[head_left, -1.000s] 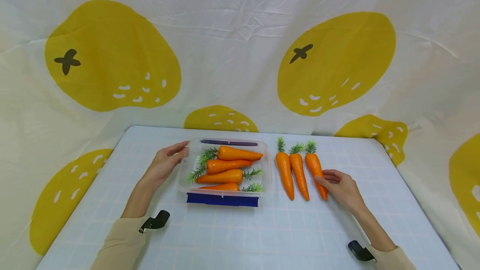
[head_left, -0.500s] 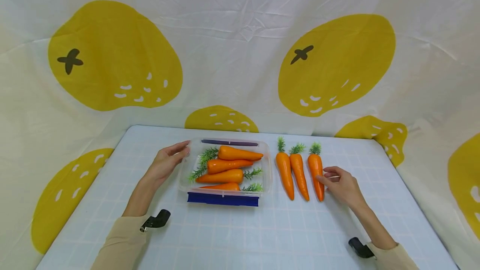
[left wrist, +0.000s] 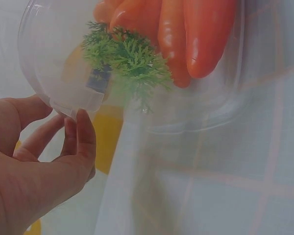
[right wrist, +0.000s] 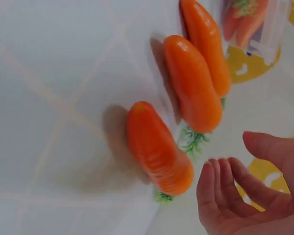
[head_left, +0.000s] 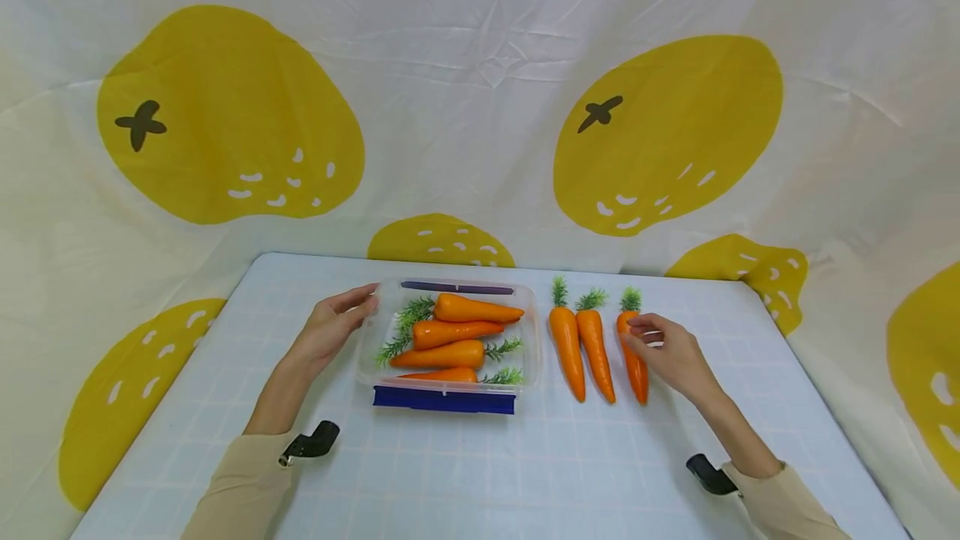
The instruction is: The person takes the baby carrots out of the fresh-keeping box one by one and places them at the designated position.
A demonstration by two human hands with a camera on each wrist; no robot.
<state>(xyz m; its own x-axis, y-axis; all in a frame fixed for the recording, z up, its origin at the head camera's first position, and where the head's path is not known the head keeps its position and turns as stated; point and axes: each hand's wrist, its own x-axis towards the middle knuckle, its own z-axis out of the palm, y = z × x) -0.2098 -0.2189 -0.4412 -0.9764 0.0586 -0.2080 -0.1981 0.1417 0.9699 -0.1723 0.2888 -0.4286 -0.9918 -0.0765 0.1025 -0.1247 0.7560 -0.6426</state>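
A clear plastic food container point(head_left: 531, 357) with blue latches holds several orange toy carrots point(head_left: 450, 352) with green tops. At the container's left side, my left hand point(head_left: 333, 327) pinches its rim; the left wrist view shows thumb and fingers point(left wrist: 85, 132) at a clear tab. To the right, three more carrots lie side by side: the left carrot point(head_left: 567, 357), the middle carrot point(head_left: 596, 357) and the right carrot point(head_left: 637, 373). My right hand point(head_left: 671, 357) hovers by the upper part of the right carrot, thumb and fingers apart with nothing between them, as the right wrist view shows.
Everything stands on a pale checked table point(head_left: 465, 473). A white curtain point(head_left: 465, 107) with yellow fruit prints hangs right behind its far edge. The container's front blue latch point(head_left: 445, 399) hangs outward, toward me.
The right carrot has been turned straighter, and its top has shifted right, away from the middle carrot. My right hand has then moved up along it, fingers coming away. The left hand stays put.
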